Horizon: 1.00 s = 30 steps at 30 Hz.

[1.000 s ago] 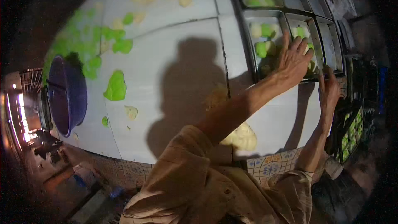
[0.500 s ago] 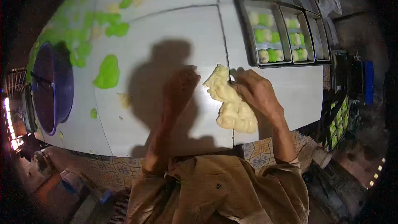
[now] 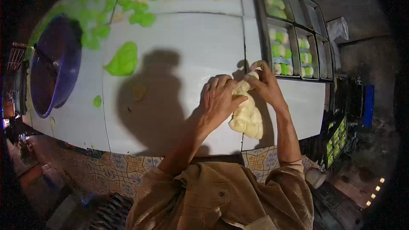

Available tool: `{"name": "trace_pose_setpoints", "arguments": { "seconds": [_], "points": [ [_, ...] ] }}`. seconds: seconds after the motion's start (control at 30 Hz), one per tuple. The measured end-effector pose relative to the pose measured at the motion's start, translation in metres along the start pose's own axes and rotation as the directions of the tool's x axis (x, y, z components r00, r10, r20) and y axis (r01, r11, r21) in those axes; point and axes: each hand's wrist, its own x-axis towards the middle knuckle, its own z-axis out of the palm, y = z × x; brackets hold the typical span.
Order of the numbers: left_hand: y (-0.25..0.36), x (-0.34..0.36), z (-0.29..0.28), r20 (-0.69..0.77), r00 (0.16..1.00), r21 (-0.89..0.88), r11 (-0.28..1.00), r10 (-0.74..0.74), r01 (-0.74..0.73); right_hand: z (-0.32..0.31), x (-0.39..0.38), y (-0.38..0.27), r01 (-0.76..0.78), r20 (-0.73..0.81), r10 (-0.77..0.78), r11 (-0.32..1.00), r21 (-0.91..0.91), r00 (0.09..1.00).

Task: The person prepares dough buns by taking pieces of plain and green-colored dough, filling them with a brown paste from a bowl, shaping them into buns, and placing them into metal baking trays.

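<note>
My left hand (image 3: 218, 102) is closed on a long mass of pale cream dough (image 3: 249, 121) on the white tiled tabletop (image 3: 183, 34). Just right of it, my right hand (image 3: 268, 87) grips the narrow upper end of that dough with curled fingers. Beyond my hands sits a dark metal set of rectangular pans (image 3: 291, 25), several holding green and cream dough pieces (image 3: 279, 50), others bare. A flattened bright green piece of dough (image 3: 122, 59) lies to the left.
A purple basin (image 3: 57, 68) stands at the table's left. Small green and cream pieces (image 3: 142, 18) are scattered across the far left and back. At the lower right, beside the table, is another filled tray (image 3: 334, 142). Patterned floor tiles (image 3: 262, 159) show below the near edge.
Both hands left the pans and came down to the cream dough. My left hand has since moved right onto it; my right hand now holds its end higher, near the pans.
</note>
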Motion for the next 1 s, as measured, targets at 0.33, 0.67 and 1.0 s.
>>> {"name": "trace_pose_setpoints", "arguments": {
  "seconds": [0.33, 0.67, 1.0],
  "points": [
    [0.01, 0.01, 0.003, 0.198, 0.98, -0.418, 0.904, -0.011, 0.095, -0.018, -0.008, 0.029, -0.102, 0.239, 0.102, 0.995, -0.011, 0.966],
    [0.003, 0.009, 0.001, 0.252, 0.961, -0.463, 0.858, -0.115, 0.224, -0.027, -0.014, 0.003, -0.268, 0.209, 0.248, 0.961, 0.075, 0.946],
    [0.021, 0.021, -0.003, 0.215, 0.977, -0.472, 0.875, -0.006, 0.109, -0.025, -0.014, -0.007, -0.11, 0.177, 0.102, 0.993, 0.038, 0.979]
  ]
}}
